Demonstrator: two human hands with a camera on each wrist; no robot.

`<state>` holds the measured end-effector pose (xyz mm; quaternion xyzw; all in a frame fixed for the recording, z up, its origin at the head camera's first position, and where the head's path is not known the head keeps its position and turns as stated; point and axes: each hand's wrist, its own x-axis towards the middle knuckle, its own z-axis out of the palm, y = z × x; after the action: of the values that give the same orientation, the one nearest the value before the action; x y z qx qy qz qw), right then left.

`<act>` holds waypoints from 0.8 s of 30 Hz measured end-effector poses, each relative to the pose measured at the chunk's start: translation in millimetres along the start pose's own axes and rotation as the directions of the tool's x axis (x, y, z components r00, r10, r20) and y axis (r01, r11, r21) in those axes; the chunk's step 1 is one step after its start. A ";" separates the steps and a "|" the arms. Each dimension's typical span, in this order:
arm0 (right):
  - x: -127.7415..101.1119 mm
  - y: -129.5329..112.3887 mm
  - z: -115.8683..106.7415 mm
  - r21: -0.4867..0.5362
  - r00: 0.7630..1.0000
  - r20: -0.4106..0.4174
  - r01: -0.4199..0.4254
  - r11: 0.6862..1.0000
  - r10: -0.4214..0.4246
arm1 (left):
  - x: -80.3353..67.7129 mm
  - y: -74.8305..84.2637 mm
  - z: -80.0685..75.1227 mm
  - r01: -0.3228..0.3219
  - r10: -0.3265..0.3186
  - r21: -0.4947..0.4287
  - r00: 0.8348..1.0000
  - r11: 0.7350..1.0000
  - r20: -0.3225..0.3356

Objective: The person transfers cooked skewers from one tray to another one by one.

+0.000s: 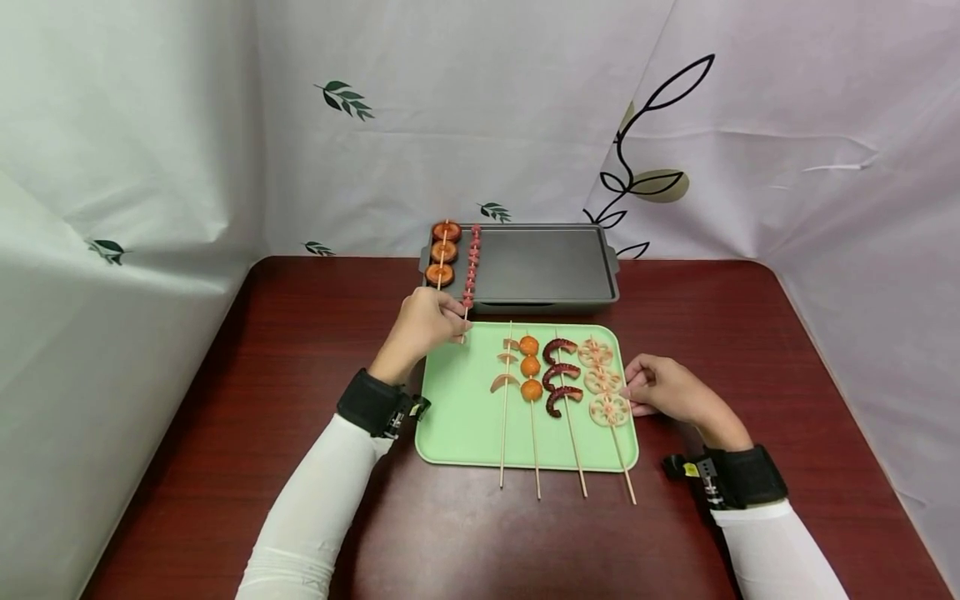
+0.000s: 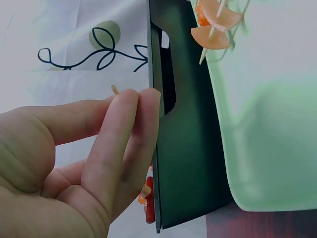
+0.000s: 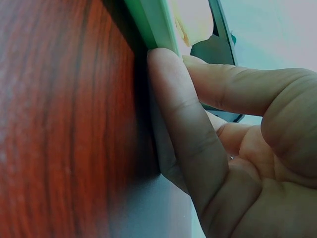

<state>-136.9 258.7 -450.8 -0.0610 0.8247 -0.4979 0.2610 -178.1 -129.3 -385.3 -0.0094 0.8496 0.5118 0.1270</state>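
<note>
Nearest on the tabletop (image 1: 300,333), a green tray (image 1: 457,417) carries four skewers. At its 3 o'clock edge the right hand (image 1: 671,392) presses bent fingers beside the lotus-root skewer (image 1: 609,396). At 11 o'clock the left hand (image 1: 423,325) pinches the sausage skewer (image 1: 471,267), which lies on the dark griddle pan (image 1: 547,265) beside a carrot-round skewer (image 1: 442,252).

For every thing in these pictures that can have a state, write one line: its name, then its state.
Left hand: pinches the sausage skewer's stick.
Right hand: fingers rest against the green tray's right edge.
Sausage skewer: lying in the dark pan, stick end over the rim.
Round-slice skewer: lying in the pan.
Dark pan: mostly bare.
Green tray: flat on the table, holding four loaded skewers.
Lotus-root skewer: on the tray, nearest the right hand.
</note>
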 end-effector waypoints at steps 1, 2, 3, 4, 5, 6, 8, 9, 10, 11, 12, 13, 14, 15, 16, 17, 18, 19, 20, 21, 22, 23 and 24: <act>0.0 0.2 -0.1 -0.003 1.000 0.001 0.002 1.000 -0.002 | 0.5 0.1 -0.6 0.014 -0.014 -0.031 1.000 0.999 0.013; 0.1 0.4 -0.1 -0.004 1.000 0.000 0.001 1.000 -0.001 | 0.6 0.3 -1.2 0.029 -0.027 -0.067 0.999 0.997 0.027; 0.1 0.4 0.1 -0.004 1.000 0.000 0.001 1.000 -0.001 | 0.5 0.9 -1.6 0.042 -0.037 -0.105 0.998 0.994 0.041; 0.0 0.3 0.2 -0.006 1.000 0.000 0.000 1.000 0.000 | 0.4 1.3 -2.1 0.053 -0.046 -0.144 0.998 0.988 0.053; -0.1 0.4 0.4 -0.009 1.000 0.002 0.002 1.000 -0.002 | 0.3 1.5 -2.2 0.065 -0.054 -0.182 0.996 0.981 0.067; -0.3 0.1 0.4 -0.011 1.000 0.002 0.001 1.000 -0.001 | 0.5 1.4 -2.3 0.074 -0.059 -0.213 0.995 0.974 0.076; -0.4 -0.1 0.3 -0.013 1.000 0.002 0.002 1.000 -0.002 | 0.4 0.6 -2.1 0.080 -0.060 -0.256 0.995 0.963 0.085; -0.5 -0.1 0.1 -0.012 1.000 0.002 0.002 1.000 -0.002 | 0.1 0.0 -1.8 0.080 -0.059 -0.271 0.995 0.959 0.085; -0.6 -0.1 0.1 -0.011 1.000 0.002 0.003 1.000 -0.003 | -0.3 -0.7 -1.4 0.080 -0.059 -0.278 0.995 0.957 0.082; -0.6 0.0 0.0 -0.011 1.000 0.004 0.006 1.000 -0.006 | -0.6 -1.3 -0.9 0.080 -0.060 -0.284 0.995 0.955 0.078; -0.6 -0.1 -0.1 -0.010 1.000 0.002 0.004 1.000 -0.004 | -1.3 -1.5 -0.7 0.081 -0.062 -0.290 0.995 0.954 0.075; -0.6 0.0 -0.3 -0.012 1.000 0.005 0.009 1.000 -0.009 | -2.2 -1.6 -0.5 0.082 -0.063 -0.295 0.995 0.952 0.073; -0.8 0.0 -0.2 -0.009 1.000 0.005 0.008 1.000 -0.008 | -3.1 -1.3 -0.2 0.084 -0.064 -0.299 0.995 0.951 0.073; -1.0 -0.2 -0.2 -0.007 1.000 0.007 0.009 1.000 -0.009 | -3.9 -0.9 -0.1 0.086 -0.066 -0.302 0.995 0.949 0.075; -1.1 -0.2 -0.2 -0.004 1.000 0.006 0.007 1.000 -0.007 | -4.6 -0.6 0.1 0.088 -0.067 -0.304 0.995 0.949 0.078; -1.0 -0.1 -0.4 -0.004 1.000 0.006 0.006 1.000 -0.006 | -5.4 -0.5 0.4 0.091 -0.068 -0.309 0.994 0.947 0.084; -1.1 -0.2 -0.4 -0.001 1.000 0.004 0.002 1.000 -0.002 | -6.4 -0.6 0.8 0.094 -0.068 -0.318 0.993 0.943 0.092; -1.2 -0.3 -0.4 -0.001 1.000 0.006 0.006 1.000 -0.006 | -7.4 -0.9 1.4 0.098 -0.068 -0.329 0.993 0.939 0.101; -1.2 -0.3 -0.2 0.003 1.000 0.005 0.003 1.000 -0.003 | -8.3 -1.6 2.1 0.102 -0.068 -0.342 0.991 0.934 0.111; -1.2 -0.4 -0.1 0.003 1.000 0.007 0.005 1.000 -0.005 | -9.3 -2.1 3.0 0.108 -0.069 -0.357 0.990 0.928 0.121; -1.1 -0.2 0.0 0.005 1.000 0.005 0.005 1.000 -0.005 | -10.5 -2.9 4.0 0.111 -0.066 -0.370 0.989 0.922 0.132; -1.1 -0.3 0.2 0.006 1.000 0.007 0.006 1.000 -0.006 | -11.8 -3.5 5.0 0.115 -0.065 -0.385 0.988 0.916 0.142; -1.4 -0.2 0.4 0.007 1.000 0.008 0.009 1.000 -0.009 | -13.1 -3.6 5.8 0.120 -0.065 -0.397 0.987 0.910 0.150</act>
<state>-135.6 258.8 -450.3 -0.0659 0.8218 -0.5016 0.2621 -163.7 -127.5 -388.0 -0.0416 0.7135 0.6693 0.2031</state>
